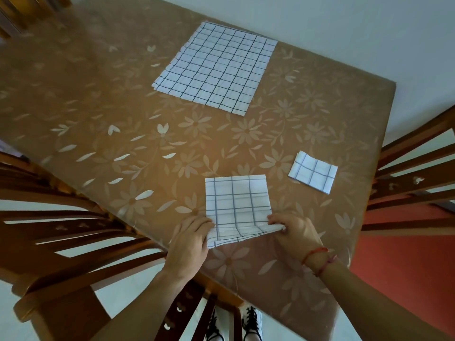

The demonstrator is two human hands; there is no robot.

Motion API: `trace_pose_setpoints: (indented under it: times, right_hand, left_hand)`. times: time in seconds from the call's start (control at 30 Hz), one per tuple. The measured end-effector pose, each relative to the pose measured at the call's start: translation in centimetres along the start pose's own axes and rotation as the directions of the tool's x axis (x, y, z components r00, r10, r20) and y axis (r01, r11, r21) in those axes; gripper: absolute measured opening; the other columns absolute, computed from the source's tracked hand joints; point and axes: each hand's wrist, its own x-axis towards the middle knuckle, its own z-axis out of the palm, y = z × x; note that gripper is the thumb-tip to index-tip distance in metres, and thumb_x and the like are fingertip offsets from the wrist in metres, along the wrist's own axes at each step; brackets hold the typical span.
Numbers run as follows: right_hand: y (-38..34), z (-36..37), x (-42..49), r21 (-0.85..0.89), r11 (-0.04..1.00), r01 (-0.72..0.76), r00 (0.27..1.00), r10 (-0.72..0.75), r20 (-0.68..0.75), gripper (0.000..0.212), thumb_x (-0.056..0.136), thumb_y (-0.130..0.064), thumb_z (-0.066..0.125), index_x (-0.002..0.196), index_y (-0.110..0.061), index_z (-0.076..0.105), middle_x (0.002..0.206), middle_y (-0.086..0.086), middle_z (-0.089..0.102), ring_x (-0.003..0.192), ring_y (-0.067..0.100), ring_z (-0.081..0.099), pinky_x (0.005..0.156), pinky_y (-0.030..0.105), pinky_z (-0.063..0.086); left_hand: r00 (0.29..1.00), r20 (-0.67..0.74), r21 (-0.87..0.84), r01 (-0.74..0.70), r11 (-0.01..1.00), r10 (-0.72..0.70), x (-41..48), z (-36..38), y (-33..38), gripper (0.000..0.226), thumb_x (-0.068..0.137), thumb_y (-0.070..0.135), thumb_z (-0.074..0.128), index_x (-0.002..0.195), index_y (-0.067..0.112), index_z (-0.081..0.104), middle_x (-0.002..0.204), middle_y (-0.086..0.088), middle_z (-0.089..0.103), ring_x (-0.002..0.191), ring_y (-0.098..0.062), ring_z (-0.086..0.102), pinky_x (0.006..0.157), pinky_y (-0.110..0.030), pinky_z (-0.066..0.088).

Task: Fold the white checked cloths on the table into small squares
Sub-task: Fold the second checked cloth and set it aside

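I take the half-folded white checked cloth (237, 205) as my marker. It lies close to the near edge of the brown flower-patterned table (98, 119), its far edge flat on the top and its near edge raised. Well beyond it, I see a large white checked cloth (216, 67) spread flat near the table's far edge. To the marker's right, near the table's right-hand edge, sits a small folded white checked square (313, 172). Bare tabletop runs between all three and stretches wide to the marker's left. A wooden slat-backed chair (61, 230) crowds the table edge on the marker's left, and a second wooden chair (406, 173) stands to its right.

The left hand (190, 239) grips the marker's near left corner, fingers curled onto the fabric. The right hand (294, 233), a red thread bracelet (316, 253) at its wrist, pinches the near right corner, where the layers bunch at its fingertips.
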Motion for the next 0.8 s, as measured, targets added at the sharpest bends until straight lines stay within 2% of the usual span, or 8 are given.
trace_pose_setpoints:
  times: [0.1,0.13,0.23,0.33,0.43,0.5,0.63,0.8]
  right_hand:
    - [-3.8,-2.3,0.4,-0.013,0.999,0.047,0.997,-0.048,-0.062,0.015,0.073,-0.012,0.075,0.083,-0.022,0.074,0.079,-0.003,0.07,0.075,0.015,0.063,0.065,0.027,0.051]
    - [-4.3,-2.7,0.8,0.003,0.999,0.044,0.996,-0.044,-0.075,0.01,0.076,-0.016,0.074,0.076,-0.025,0.071,0.072,-0.004,0.067,0.072,0.014,0.06,0.062,0.023,0.048]
    - [-4.2,-2.3,1.9,0.019,0.999,-0.037,0.995,0.038,-0.089,0.028,0.08,-0.025,0.072,0.061,-0.028,0.052,0.058,-0.01,0.053,0.059,0.004,0.049,0.054,0.01,0.029]
    - [-4.3,-2.1,3.3,0.044,0.997,-0.067,0.995,0.07,-0.069,0.023,0.083,-0.031,0.068,0.071,-0.014,0.057,0.068,-0.005,0.064,0.063,0.009,0.056,0.055,0.022,0.041]
    - [-4.4,-1.7,4.7,0.035,0.992,-0.119,0.992,0.12,-0.034,0.021,0.086,-0.035,0.064,0.08,-0.015,0.059,0.074,-0.002,0.067,0.07,0.017,0.061,0.062,0.031,0.05]
    - [-4.5,-1.6,5.5,0.012,0.994,-0.11,0.994,0.111,-0.023,0.019,0.087,-0.035,0.062,0.082,-0.017,0.059,0.072,-0.004,0.063,0.071,0.02,0.061,0.061,0.032,0.049]
    - [-4.5,-1.3,6.3,-0.033,0.991,-0.129,0.992,0.129,-0.003,0.018,0.088,-0.037,0.059,0.077,-0.026,0.05,0.069,-0.007,0.058,0.067,0.018,0.055,0.058,0.028,0.041]
    - [-4.7,-1.0,6.8,-0.07,0.983,-0.168,0.986,0.167,-0.015,0.024,0.087,-0.037,0.058,0.072,-0.025,0.045,0.062,-0.006,0.053,0.061,0.02,0.052,0.052,0.027,0.036]
  left_hand:
    - [0.995,-0.026,-0.041,0.097,0.994,-0.098,0.6,0.5,-0.1,0.029,0.077,0.015,0.079,0.104,0.02,0.069,0.1,0.01,0.069,0.101,-0.016,0.058,0.087,-0.037,0.048]
    - [0.989,-0.038,-0.089,0.14,0.986,-0.144,0.9,0.4,0.0,0.022,0.082,0.018,0.075,0.103,0.023,0.069,0.095,0.014,0.067,0.096,-0.014,0.058,0.084,-0.039,0.049]
    - [0.97,-0.08,-0.172,0.214,0.961,-0.23,1.9,0.2,0.3,0.011,0.087,0.022,0.07,0.098,0.022,0.068,0.081,0.022,0.053,0.08,-0.008,0.05,0.077,-0.043,0.052]
    - [0.954,-0.089,-0.178,0.268,0.947,-0.287,2.7,0.1,0.4,0.011,0.086,0.021,0.072,0.096,0.02,0.068,0.077,0.023,0.048,0.079,-0.006,0.045,0.077,-0.043,0.053]
    - [0.946,-0.095,-0.156,0.293,0.943,-0.309,3.2,0.5,0.1,0.015,0.087,0.025,0.071,0.1,0.02,0.067,0.082,0.013,0.063,0.082,-0.01,0.05,0.081,-0.043,0.052]
    - [0.943,-0.092,-0.125,0.306,0.944,-0.318,3.4,0.7,-0.2,0.023,0.088,0.027,0.07,0.108,0.019,0.065,0.089,0.007,0.069,0.085,-0.014,0.055,0.085,-0.041,0.049]
    - [0.954,-0.07,-0.034,0.288,0.957,-0.29,4.1,0.9,-0.5,0.037,0.089,0.03,0.068,0.122,0.019,0.059,0.099,0.004,0.07,0.093,-0.018,0.061,0.09,-0.039,0.045]
    - [0.984,-0.05,0.171,0.178,0.969,-0.172,4.4,1.1,-1.5,0.046,0.088,0.032,0.066,0.129,0.017,0.052,0.11,-0.003,0.065,0.097,-0.023,0.058,0.086,-0.04,0.048]
